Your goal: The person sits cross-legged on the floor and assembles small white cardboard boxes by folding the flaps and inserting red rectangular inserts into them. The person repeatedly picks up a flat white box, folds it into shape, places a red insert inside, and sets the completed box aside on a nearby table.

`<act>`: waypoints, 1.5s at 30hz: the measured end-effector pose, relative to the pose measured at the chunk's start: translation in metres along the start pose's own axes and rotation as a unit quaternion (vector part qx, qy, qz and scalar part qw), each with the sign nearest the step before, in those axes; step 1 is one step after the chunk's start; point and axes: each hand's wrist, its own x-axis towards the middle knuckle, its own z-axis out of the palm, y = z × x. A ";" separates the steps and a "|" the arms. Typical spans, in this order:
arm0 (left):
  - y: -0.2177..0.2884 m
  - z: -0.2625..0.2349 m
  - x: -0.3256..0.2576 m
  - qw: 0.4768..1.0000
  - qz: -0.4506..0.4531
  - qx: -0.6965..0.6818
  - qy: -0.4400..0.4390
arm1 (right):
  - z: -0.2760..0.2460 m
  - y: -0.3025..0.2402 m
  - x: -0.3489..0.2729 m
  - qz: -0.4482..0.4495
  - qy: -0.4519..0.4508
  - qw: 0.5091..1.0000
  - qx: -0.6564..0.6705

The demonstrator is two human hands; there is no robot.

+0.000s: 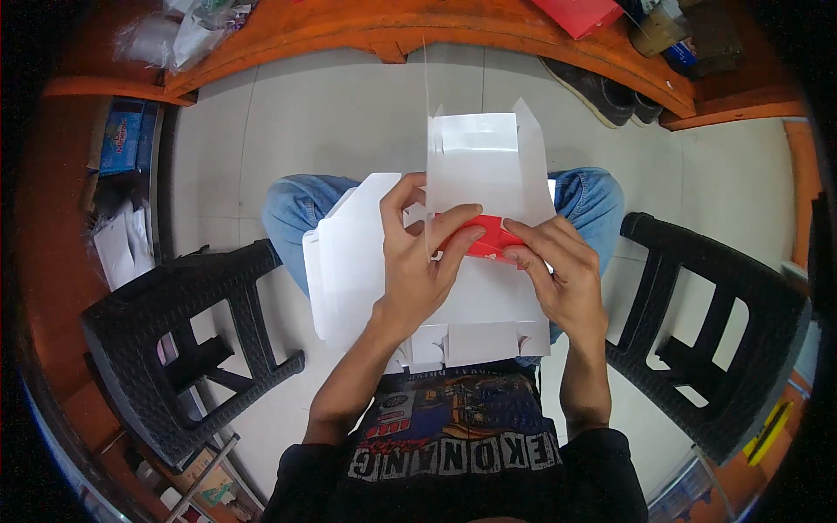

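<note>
A small folded red piece of card [488, 234] is pinched between my two hands over my lap. My left hand [417, 248] grips its left end with thumb and forefinger. The fingers of my right hand [565, 266] close on its right end. Around and beneath it is a partly folded white cardboard box [478, 174], with raised walls and flaps at the far side. I cannot tell whether the red piece is part of this box. Under my left wrist, several flat white card blanks [353, 253] lie on my lap. White tabs [488, 342] stick out toward my shirt.
A black plastic stool [187, 349] stands at the left and another black stool [719, 331] at the right. An orange wooden shelf [349, 45] runs across the far side, holding plastic bags [196, 35] and a jar [658, 33]. Dark shoes [597, 91] rest beneath it.
</note>
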 end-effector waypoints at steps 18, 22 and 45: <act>-0.006 -0.013 -0.003 0.993 0.091 0.048 -0.065 | 0.006 -0.004 0.002 0.102 0.010 0.991 0.082; -0.022 -0.005 -0.022 0.977 0.171 -0.127 0.019 | 0.006 -0.011 -0.009 0.079 0.146 0.975 0.147; -0.018 -0.038 -0.026 0.894 -0.325 -0.264 -0.161 | 0.054 0.015 -0.024 0.031 -0.237 0.967 -0.093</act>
